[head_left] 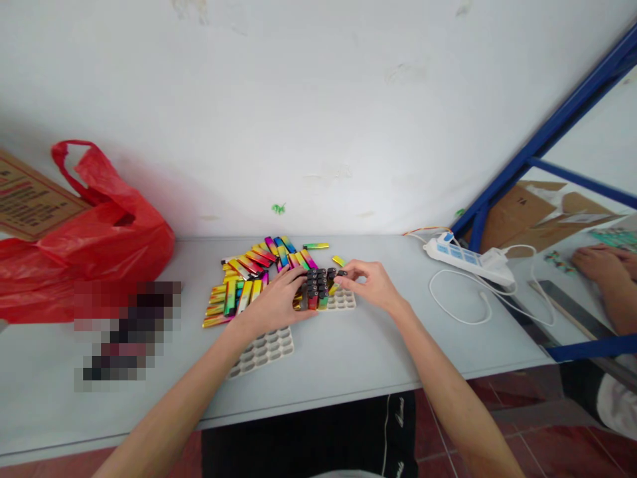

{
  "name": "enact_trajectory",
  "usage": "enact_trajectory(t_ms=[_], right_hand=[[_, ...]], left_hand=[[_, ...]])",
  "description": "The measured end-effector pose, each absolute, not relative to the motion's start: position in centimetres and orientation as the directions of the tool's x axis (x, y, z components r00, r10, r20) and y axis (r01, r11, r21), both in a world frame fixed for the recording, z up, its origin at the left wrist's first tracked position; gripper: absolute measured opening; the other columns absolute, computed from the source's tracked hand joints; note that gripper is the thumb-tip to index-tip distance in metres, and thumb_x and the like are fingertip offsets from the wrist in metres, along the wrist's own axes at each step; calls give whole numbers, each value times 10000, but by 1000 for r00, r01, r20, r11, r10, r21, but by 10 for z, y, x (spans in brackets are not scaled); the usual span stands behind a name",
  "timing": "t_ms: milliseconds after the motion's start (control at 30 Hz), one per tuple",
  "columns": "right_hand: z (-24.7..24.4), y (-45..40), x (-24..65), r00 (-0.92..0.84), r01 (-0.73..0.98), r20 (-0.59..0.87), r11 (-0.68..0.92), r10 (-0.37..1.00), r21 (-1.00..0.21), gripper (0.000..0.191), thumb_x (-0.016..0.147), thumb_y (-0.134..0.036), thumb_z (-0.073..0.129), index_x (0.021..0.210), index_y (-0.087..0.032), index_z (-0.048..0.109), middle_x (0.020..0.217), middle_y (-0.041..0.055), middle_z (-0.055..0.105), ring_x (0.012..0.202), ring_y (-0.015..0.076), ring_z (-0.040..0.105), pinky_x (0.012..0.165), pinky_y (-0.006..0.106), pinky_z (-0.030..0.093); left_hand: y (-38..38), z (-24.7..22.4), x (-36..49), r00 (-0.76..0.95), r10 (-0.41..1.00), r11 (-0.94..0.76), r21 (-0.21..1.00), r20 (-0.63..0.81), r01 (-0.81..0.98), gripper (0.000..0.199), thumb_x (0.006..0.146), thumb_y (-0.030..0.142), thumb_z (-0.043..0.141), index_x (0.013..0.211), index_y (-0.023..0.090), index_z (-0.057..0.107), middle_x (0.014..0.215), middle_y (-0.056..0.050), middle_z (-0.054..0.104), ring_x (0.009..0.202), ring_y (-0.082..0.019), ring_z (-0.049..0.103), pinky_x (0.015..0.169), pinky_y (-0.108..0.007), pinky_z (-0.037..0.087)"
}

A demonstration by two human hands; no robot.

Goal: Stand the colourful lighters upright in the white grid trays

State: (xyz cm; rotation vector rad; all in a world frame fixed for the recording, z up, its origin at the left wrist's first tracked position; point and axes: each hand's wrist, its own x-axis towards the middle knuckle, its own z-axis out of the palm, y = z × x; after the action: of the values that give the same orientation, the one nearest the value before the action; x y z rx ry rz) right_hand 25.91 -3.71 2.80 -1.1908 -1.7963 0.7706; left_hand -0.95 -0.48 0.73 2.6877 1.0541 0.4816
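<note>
In the head view, at the frame's centre, the right hand (371, 282) has thumb and forefinger nearly together on the black top of a tilted lighter (332, 289), its long axis slanting down-left toward the white tray (348, 301). Just left of those fingertips, black-topped lighters (317, 284) stand upright in rows; the nearer left hand (279, 299) curves half-open around them, whether gripping I cannot tell.

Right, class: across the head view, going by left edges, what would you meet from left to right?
Red bag, pile of shiny pieces, left hand, black tops, right hand, power strip, another person's hand.
</note>
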Motion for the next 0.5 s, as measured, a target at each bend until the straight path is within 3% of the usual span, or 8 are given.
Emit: enact_trajectory(t_ms=[167, 500], right_hand=[[31, -39, 262, -223, 495, 328, 396, 918, -773, 299, 860, -487, 778, 858, -190, 749, 695, 14, 713, 621, 159, 632, 654, 278, 501], [24, -33, 266, -354, 502, 138, 313, 925, -806, 368, 850, -542, 774, 912, -180, 780, 787, 32, 749, 694, 162, 643, 630, 257, 472]], left_hand=[[-4, 6, -10, 688, 697, -713, 307, 203, 631, 756, 797, 606, 779, 1334, 93, 639, 1473, -217, 582, 1376, -407, 547, 1163, -525, 468], [-6, 9, -9, 693, 695, -714, 297, 192, 633, 755, 813, 616, 758, 1328, 76, 639, 1472, -229, 581, 1377, -407, 548, 1187, -534, 446]])
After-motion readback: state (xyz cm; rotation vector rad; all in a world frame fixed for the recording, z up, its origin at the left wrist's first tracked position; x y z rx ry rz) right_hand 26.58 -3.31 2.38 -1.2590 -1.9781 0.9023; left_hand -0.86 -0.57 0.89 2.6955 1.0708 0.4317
